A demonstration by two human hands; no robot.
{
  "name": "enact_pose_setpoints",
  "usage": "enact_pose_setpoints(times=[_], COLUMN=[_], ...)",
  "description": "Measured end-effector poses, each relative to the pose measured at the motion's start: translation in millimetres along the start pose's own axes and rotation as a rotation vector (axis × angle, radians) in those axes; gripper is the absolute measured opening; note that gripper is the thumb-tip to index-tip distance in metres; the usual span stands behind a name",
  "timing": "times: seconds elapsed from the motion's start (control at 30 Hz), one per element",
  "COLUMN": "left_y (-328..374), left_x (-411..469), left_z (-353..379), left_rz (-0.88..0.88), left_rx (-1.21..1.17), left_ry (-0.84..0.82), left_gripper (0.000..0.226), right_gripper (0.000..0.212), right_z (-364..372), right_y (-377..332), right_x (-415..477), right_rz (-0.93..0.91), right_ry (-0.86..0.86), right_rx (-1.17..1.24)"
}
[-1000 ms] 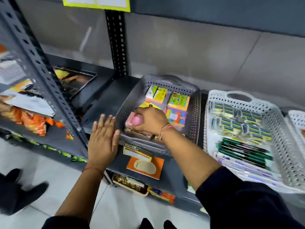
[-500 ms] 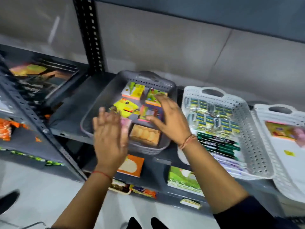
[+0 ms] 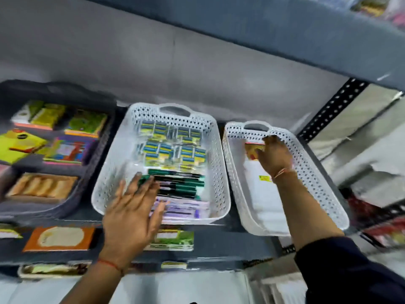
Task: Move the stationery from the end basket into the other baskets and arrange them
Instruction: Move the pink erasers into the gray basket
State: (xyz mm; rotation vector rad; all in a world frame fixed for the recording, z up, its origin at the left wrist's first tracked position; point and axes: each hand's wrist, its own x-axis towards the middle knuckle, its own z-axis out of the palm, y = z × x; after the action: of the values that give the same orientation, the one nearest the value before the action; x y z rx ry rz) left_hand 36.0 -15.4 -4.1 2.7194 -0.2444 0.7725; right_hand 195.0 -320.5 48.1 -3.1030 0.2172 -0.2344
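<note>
Three baskets stand in a row on a dark shelf. The grey basket (image 3: 86, 178) at the left holds colourful booklets and a brown pack. The middle white basket (image 3: 217, 163) holds small blue-yellow packets, green pens and purple packs. The end white basket (image 3: 315, 172) at the right holds a yellow-red packet (image 3: 252, 150) and white sheets. My right hand (image 3: 275, 157) reaches into the end basket, fingers on the yellow-red packet; whether it grips is unclear. My left hand (image 3: 133, 213) hovers, fingers spread and holding nothing, over the middle basket's front left corner.
A perforated upright post (image 3: 333, 108) stands right of the end basket, with pale packages beyond it. An upper shelf (image 3: 285, 36) hangs overhead. Below the baskets lie an orange card (image 3: 59, 238) and a green pack (image 3: 175, 238). The picture is blurred.
The view swung right along the shelf. My right hand left the grey basket and went to the end white basket. My left hand shifted from the grey basket to the middle one.
</note>
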Motion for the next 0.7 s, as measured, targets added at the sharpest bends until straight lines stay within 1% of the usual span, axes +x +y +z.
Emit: enact_pose_setpoints(times=[0.07,0.13,0.17,0.23,0.37,0.43,0.5,0.53,0.63,0.7], left_y=[-4,-7,-7,-8,-10,-10,-12,-12,-19,-30], left_x=[-3,-1,0,2,0,1,0,-1,-3,-4], left_z=[-1,-2,-1,0,-1,-3,-4,-4,-7,-12], left_rz=[0.018,0.028,0.028,0.026,0.025,0.010,-0.001,-0.002,-0.006,-0.014], left_rx=[0.020,0.030,0.037,0.040,0.038,0.032,0.033,0.036,0.047,0.049], left_ry=[0.025,0.051,0.063,0.082,0.069,0.046,0.017,0.003,-0.038,-0.064], left_gripper=[0.064,0.064,0.063,0.063,0.064,0.065,0.067,0.068,0.070,0.070], right_gripper=[0.048,0.051,0.048,0.046,0.049,0.054,0.052,0.048,0.038,0.036], right_z=[12,24,31,39,38,24,9,2,-14,-26], right_y=[29,47,51,53,47,40,29,22,-12,-46], right_x=[14,18,17,16,9,4,-8,-17,-54,-77], right_rz=[0.203,0.260,0.265,0.306,0.503,0.549,0.569,0.555,0.428,0.309], right_ry=[-0.114,-0.214,-0.251,-0.259,-0.102,-0.100,-0.080,-0.047,0.149,0.223], right_rx=[-0.023,-0.071,-0.078,-0.039,0.110,0.177,0.247,0.244,0.203,0.288])
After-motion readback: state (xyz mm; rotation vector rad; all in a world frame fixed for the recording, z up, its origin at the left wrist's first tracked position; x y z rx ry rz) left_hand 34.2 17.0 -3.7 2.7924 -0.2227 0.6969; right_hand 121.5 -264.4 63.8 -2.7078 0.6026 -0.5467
